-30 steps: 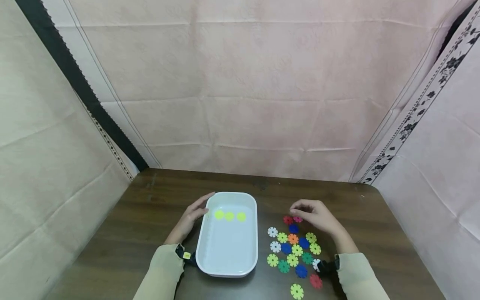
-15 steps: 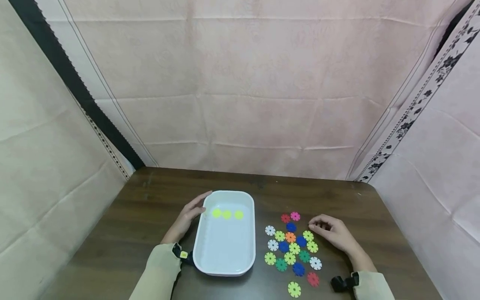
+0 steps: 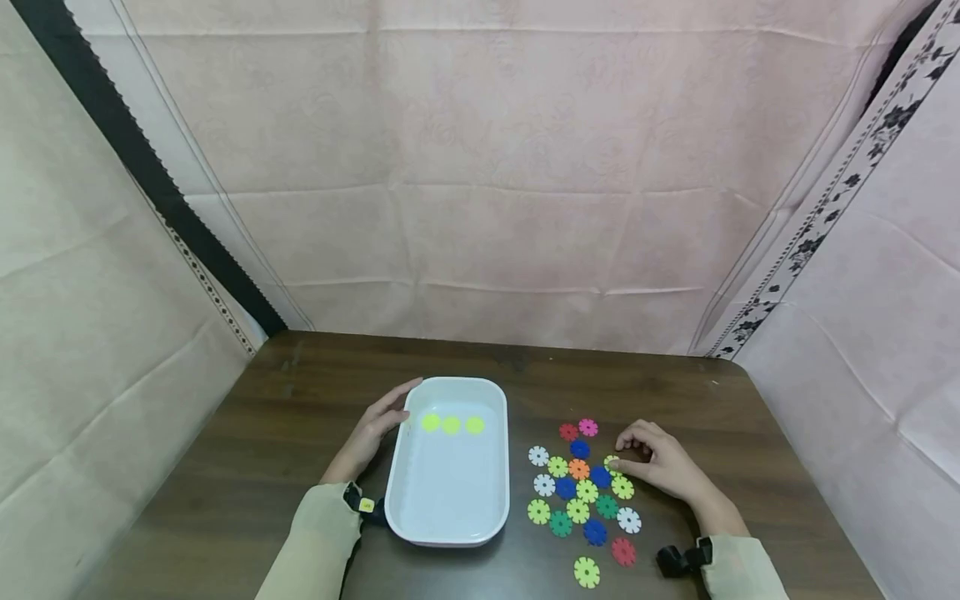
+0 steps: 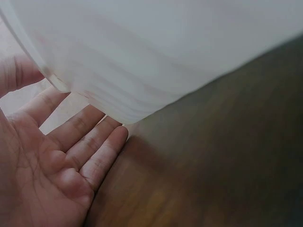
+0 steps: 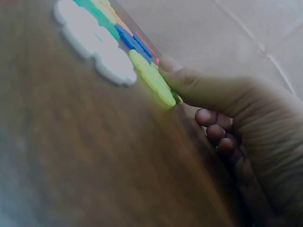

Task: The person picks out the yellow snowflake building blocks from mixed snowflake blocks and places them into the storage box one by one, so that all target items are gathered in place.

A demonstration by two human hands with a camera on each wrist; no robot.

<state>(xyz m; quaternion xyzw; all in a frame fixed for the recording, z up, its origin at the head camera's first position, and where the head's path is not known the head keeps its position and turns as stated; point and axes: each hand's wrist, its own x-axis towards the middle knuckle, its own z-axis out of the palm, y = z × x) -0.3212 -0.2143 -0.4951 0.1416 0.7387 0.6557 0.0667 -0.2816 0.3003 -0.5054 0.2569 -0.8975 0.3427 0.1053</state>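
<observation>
A white tray stands left of centre, with three yellow-green discs in a row at its far end. My left hand holds its left side near the far corner, thumb over the rim, long fingers along the outer wall. To the right lies a group of notched, flower-shaped plastic discs in several colours. My right hand is at the group's right edge. Its thumb tip overlaps a yellow-green disc, partly hiding it; the index fingertip stands apart from the thumb, and the other fingers curl loosely.
Both groups are on a dark brown wooden table. Pale cloth hangs behind and on both sides. One yellow-green disc lies apart nearest the front, close to a red disc. Each wrist wears a black strap.
My right hand has drawn back from the pink and red discs at the far end to the yellow-green disc on the right, its thumb now spread from the index finger. My left hand stays on the tray.
</observation>
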